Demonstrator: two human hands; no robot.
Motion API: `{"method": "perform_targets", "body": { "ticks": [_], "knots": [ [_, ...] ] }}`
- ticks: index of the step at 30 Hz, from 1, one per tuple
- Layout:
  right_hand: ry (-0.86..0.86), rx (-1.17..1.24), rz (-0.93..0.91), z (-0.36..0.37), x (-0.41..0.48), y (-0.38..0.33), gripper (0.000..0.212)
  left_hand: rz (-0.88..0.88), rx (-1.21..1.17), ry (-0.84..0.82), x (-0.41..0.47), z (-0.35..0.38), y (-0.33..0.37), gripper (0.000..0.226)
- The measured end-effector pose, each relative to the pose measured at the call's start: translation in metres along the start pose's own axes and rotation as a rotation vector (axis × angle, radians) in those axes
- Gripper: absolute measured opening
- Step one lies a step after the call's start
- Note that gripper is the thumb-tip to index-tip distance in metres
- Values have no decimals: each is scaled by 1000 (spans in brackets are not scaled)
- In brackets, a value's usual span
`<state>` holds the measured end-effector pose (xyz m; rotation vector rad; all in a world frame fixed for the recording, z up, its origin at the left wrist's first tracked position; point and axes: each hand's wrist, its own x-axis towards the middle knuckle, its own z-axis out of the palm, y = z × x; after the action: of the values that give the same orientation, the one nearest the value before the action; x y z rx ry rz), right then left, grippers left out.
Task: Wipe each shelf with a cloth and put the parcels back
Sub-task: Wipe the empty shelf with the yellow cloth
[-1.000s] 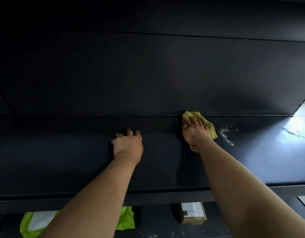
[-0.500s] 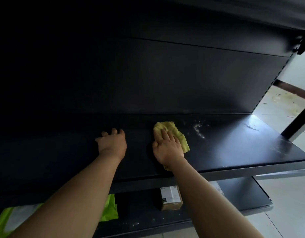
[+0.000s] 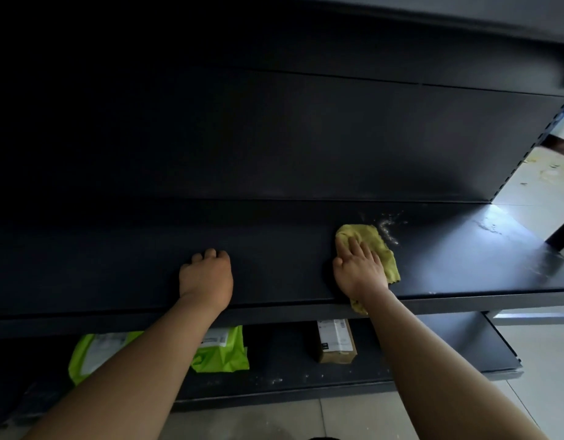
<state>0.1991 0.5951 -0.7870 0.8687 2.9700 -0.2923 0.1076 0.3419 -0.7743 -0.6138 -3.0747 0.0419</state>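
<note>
Wiping dark shelf: right hand presses yellow cloth flat near front edge, fingers straight, close together. Left hand rests on shelf, fingers curled. Next stroke likely needs a rightward sweep through white dust.

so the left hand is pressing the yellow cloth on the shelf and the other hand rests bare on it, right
Not quite: the head view shows the right hand pressing the yellow cloth on the shelf, and the left hand rests bare on it.
</note>
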Motion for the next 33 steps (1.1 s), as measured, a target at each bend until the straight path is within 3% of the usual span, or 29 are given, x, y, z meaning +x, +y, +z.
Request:
{"method": "perform_targets", "body": {
  "ticks": [6,12,18,22,26,33],
  "knots": [
    [-55,-24,-163,14,-2,-82,59,-74,-19,-13,-21,2,-31,35],
    [-82,-62,-422,23,-14,-156,56,1,-138,-3,-27,17,-53,48],
    [-53,-18,-604,30,-40,-148,51,-9,-153,-8,-33,16,-52,51],
    [-5,22,-589,29,-49,-123,50,7,-144,-83,-30,7,-45,59],
    [29,23,-517,23,-46,-88,50,26,-128,-133,-28,0,-25,45],
    [58,19,-233,0,-36,30,51,112,-190,-80,-30,1,37,39]
  ]
}}
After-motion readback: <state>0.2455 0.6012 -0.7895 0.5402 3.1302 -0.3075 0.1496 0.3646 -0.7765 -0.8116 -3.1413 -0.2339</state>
